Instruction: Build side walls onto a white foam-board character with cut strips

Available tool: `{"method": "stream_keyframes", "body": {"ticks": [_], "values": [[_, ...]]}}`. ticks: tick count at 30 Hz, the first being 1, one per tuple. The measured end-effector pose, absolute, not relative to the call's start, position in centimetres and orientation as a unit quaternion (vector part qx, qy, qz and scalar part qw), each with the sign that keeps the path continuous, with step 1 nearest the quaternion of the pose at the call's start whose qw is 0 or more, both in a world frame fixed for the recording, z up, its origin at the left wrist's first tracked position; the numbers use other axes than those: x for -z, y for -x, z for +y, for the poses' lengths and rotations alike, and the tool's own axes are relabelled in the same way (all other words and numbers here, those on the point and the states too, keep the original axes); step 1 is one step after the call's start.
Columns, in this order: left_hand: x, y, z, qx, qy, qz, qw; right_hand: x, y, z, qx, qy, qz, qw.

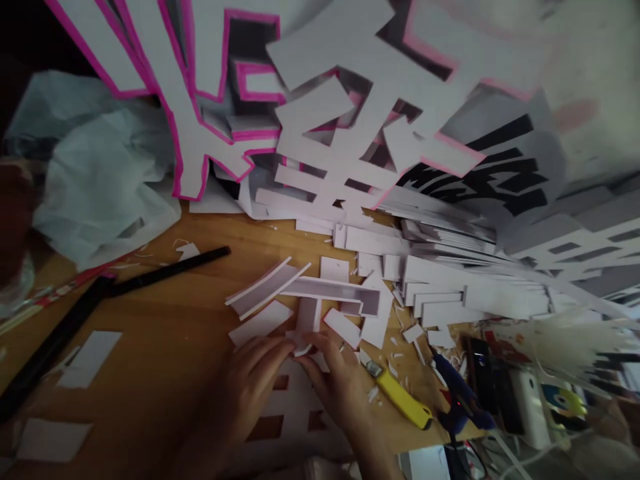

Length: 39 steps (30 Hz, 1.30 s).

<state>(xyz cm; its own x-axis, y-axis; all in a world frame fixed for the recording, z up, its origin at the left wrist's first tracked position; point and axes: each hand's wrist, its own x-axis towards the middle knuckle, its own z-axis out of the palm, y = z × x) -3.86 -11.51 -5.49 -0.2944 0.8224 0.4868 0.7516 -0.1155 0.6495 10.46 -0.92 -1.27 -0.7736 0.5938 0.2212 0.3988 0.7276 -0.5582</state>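
A small white board strip [303,349] is between the fingertips of my two hands. My left hand [260,370] closes on it from the left. From the other side, my right hand [336,380] pinches it between thumb and fingers. The strip is at the near end of a white cut-out character [320,288] with raised edge walls, lying flat on the table. My hands partly hide its lower part. Below them lies a white sheet with rectangular cut-outs [295,400], its near side dim.
A yellow utility knife [404,399] and a blue glue gun [460,393] lie right on the wooden table [185,373]. White strips [445,287] are stacked behind them. Black bars [55,340] and crumpled white plastic [105,167] are left. Large pink-edged characters [185,120] stand behind.
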Motion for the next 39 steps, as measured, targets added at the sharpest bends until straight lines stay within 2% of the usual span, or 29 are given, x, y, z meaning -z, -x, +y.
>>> {"method": "stream_keyframes", "body": {"ticks": [14, 18, 35, 39], "values": [[5.9, 3.5, -12.9, -0.451, -0.582, 0.66, 0.15, 1.7, -11.0, 0.6, -0.239, 0.264, -0.919, 0.172], [4.8, 4.0, -12.2, -0.487, -0.554, 0.637, 0.222, 0.6, -11.0, 1.3, -0.282, 0.216, -0.922, 0.157], [0.4, 5.7, -12.5, -0.448, -0.627, 0.581, 0.261, -3.4, -11.7, 0.1, -0.395, 0.171, -0.89, 0.148], [0.9, 6.0, -11.5, -0.446, -0.638, 0.525, 0.345, -3.4, -11.9, 0.1, -0.422, 0.153, -0.886, 0.12]]}}
